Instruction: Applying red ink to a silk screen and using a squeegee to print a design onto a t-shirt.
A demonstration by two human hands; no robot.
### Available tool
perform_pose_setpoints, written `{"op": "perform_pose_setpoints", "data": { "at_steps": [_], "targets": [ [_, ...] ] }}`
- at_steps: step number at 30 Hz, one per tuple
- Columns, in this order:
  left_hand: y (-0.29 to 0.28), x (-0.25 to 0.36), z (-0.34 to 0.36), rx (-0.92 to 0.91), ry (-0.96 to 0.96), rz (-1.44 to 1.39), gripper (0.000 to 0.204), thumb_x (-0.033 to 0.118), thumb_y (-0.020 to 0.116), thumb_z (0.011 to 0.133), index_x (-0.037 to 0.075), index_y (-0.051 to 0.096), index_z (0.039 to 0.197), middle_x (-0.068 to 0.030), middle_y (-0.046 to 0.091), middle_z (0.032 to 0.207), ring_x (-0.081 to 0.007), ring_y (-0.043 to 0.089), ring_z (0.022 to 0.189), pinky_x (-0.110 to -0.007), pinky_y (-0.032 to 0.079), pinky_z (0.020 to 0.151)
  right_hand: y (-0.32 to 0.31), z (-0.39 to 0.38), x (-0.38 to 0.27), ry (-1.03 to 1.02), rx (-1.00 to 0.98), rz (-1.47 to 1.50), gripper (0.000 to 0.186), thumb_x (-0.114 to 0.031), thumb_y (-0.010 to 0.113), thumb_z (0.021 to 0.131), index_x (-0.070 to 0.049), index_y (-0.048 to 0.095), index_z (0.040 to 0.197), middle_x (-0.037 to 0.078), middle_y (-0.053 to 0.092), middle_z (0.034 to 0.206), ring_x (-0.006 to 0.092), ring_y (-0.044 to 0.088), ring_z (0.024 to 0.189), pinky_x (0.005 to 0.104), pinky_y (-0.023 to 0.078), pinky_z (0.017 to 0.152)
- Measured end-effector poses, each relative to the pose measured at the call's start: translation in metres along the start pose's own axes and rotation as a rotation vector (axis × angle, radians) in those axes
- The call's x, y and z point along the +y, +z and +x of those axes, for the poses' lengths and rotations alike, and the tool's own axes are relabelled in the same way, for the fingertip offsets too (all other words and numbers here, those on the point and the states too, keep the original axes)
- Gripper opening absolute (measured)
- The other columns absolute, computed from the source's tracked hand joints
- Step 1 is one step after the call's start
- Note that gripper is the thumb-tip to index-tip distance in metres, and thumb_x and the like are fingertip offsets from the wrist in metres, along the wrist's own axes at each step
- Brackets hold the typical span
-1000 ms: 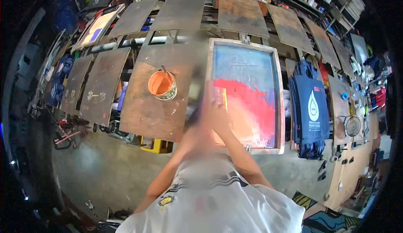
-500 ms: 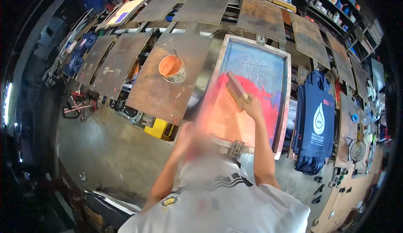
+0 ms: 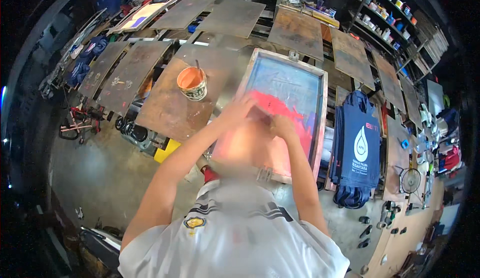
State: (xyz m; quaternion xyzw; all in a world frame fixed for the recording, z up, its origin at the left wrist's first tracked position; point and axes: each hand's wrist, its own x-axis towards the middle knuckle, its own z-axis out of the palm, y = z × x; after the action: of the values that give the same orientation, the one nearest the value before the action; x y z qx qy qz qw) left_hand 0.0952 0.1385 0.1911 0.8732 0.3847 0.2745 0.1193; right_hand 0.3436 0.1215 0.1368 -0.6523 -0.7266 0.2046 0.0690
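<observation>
**In a dim workshop, left hand (image 3: 242,105) now brought beside right hand (image 3: 282,127) over the screen frame (image 3: 322,103)**

Between both hands, inside the wooden frame, a dark squeegee (image 3: 260,114), rather blurred, near the border of red paint (image 3: 287,109) and a paler orange area. On the right side, a closed grip, with fingers bent around one end of the squeegee. On the left side, a hand close to the other end, but too blurred: cannot tell if closed on it or only touching.

Compared with half a second ago, left hand no longer down by the near left corner of the frame, but above its inner part; squeegee no longer with right hand alone. For the work in hand, probably a change from one-handed handling to a two-handed one, more suitable for even pressure.

In the frame, as in a shallow tray, red paint in a wide patch with ragged right edge, and beyond it bluish mesh (image 3: 287,80). To the left, on the board-topped table (image 3: 172,115), a pale bucket (image 3: 196,94) with orange paint (image 3: 190,78) inside and a stick (image 3: 198,66) standing out of it. To the right, a stack of dark blue bags (image 3: 345,148), lying flat. Farther away, on a shelf (image 3: 372,13), many small bottles and tubs, contents impossible to tell.
</observation>
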Motion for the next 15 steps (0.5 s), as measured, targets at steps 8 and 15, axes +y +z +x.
{"op": "perform_pose_setpoints", "data": {
  "at_steps": [8, 15],
  "targets": [
    [0.061, -0.070, 0.010, -0.525, 0.017, 0.075, 0.068, 0.026, 0.086, 0.069, 0.006, 0.053, 0.125, -0.0161, 0.062, 0.119, -0.0365, 0.058, 0.115, -0.047, 0.046, 0.097, 0.001, -0.019, -0.021, -0.013, 0.063, -0.090, 0.033, -0.029, 0.058, 0.086, -0.001, 0.062, 0.105, 0.023, 0.071, 0.100, 0.0409, 0.070, 0.095, 0.0514, 0.056, 0.081],
    [0.058, -0.063, 0.040, -0.347, 0.082, 0.101, 0.058, 0.027, 0.085, 0.071, 0.005, 0.054, 0.115, -0.0179, 0.064, 0.108, -0.0383, 0.061, 0.108, -0.048, 0.049, 0.089, 0.004, 0.011, 0.002, -0.028, 0.126, -0.130, 0.050, -0.047, 0.064, 0.083, -0.002, 0.062, 0.104, 0.020, 0.071, 0.099, 0.0385, 0.070, 0.093, 0.0512, 0.056, 0.080]
  ]
}}
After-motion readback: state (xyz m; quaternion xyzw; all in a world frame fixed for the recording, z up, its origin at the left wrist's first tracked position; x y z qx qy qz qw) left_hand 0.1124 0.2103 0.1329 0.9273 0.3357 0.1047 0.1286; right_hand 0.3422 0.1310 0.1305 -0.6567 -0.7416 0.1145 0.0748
